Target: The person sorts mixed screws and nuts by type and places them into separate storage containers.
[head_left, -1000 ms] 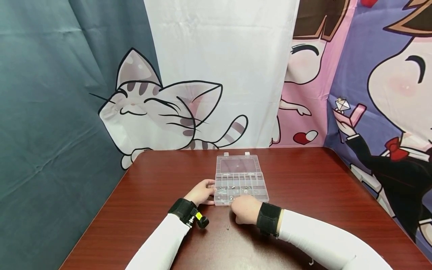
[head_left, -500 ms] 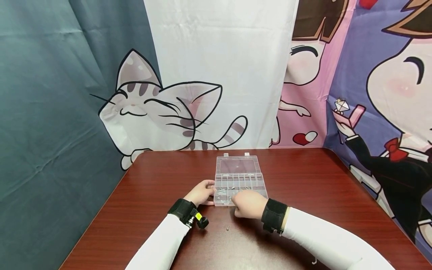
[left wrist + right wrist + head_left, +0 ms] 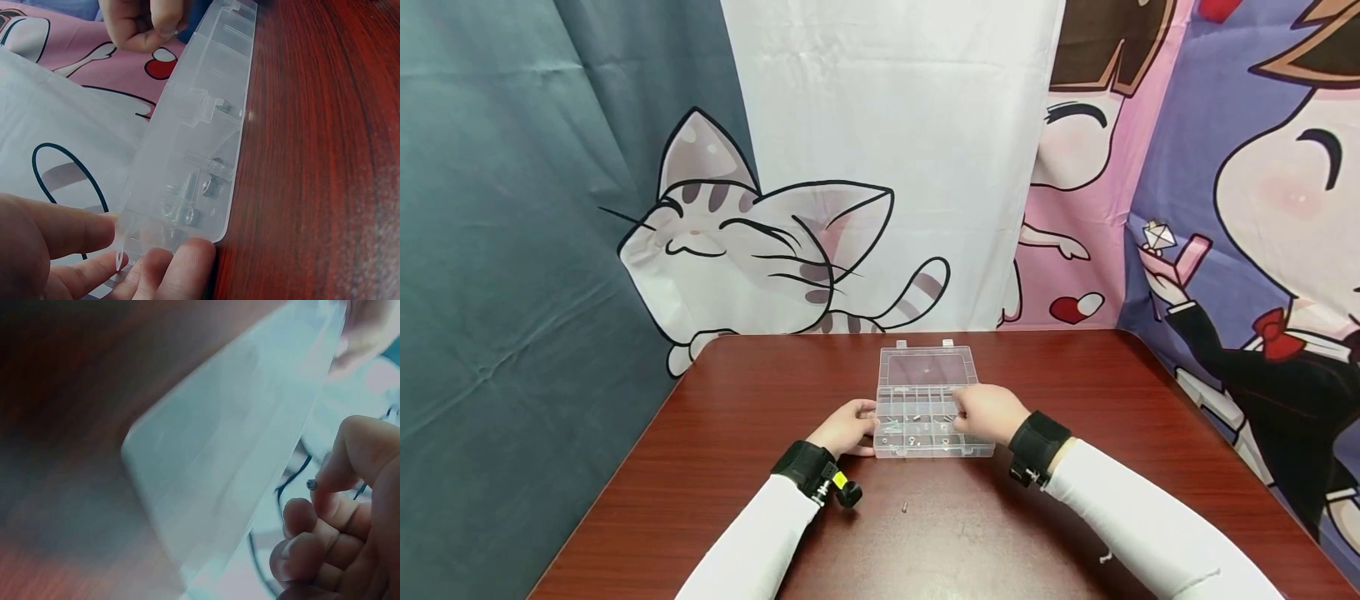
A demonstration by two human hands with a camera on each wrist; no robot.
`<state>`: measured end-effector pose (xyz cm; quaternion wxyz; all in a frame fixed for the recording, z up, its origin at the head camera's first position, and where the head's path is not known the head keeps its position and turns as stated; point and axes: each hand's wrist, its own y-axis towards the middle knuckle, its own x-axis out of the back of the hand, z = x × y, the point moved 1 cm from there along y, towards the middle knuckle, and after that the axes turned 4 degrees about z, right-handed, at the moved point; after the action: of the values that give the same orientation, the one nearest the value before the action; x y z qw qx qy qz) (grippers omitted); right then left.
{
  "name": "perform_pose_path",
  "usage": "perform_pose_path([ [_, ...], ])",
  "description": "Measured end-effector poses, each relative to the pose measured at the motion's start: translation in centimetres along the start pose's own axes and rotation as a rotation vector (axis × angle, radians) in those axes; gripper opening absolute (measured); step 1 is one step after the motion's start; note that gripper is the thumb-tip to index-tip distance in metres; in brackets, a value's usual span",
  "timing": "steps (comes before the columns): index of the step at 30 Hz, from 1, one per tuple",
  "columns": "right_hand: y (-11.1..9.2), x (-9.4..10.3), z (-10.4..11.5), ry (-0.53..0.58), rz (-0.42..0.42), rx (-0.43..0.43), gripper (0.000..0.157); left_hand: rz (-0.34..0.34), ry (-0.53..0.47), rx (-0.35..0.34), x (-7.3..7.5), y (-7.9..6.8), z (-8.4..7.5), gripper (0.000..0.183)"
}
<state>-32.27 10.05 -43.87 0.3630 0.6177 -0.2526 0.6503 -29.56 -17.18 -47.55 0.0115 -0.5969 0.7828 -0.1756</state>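
Observation:
A clear plastic compartment box (image 3: 913, 452) lies on the table with its lid (image 3: 925, 364) folded back open. Several small screws and nuts sit in its compartments; through the front wall in the left wrist view I see a screw (image 3: 186, 195) and a nut (image 3: 209, 185). My left hand (image 3: 844, 427) holds the box at its left end, fingertips (image 3: 190, 265) against the plastic. Above the right part of the box, my right hand (image 3: 990, 412) pinches a tiny metal screw (image 3: 311, 484) between thumb and forefinger; only its end shows.
One small screw (image 3: 904, 507) lies on the reddish-brown table (image 3: 760, 375) in front of the box. A printed cloth (image 3: 880, 125) hangs behind the table's far edge. The right wrist view is blurred over the box.
My right hand has moved from the box's front edge rightward and away from me, over its right compartments, uncovering the front row. The left hand stays at the box's left end.

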Motion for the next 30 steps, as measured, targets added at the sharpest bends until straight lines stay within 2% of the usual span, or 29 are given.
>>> perform_pose_path([
  [5,0.0,0.2,-2.2,0.058,0.017,-0.079,0.026,0.001,-0.012,-0.002,-0.1,0.0,0.0,0.047],
  [10,0.2,-0.4,-3.4,0.102,0.04,-0.095,0.025,0.017,-0.017,-0.004,0.0,0.0,-0.2,0.046],
  [15,0.2,-0.8,-3.8,0.119,0.061,-0.107,0.025,0.014,-0.014,-0.004,-0.1,0.0,-0.1,0.046],
  [30,-0.1,-0.2,-3.5,0.131,0.08,-0.092,0.013,0.009,-0.024,-0.009,-0.2,0.0,-0.1,0.046],
])
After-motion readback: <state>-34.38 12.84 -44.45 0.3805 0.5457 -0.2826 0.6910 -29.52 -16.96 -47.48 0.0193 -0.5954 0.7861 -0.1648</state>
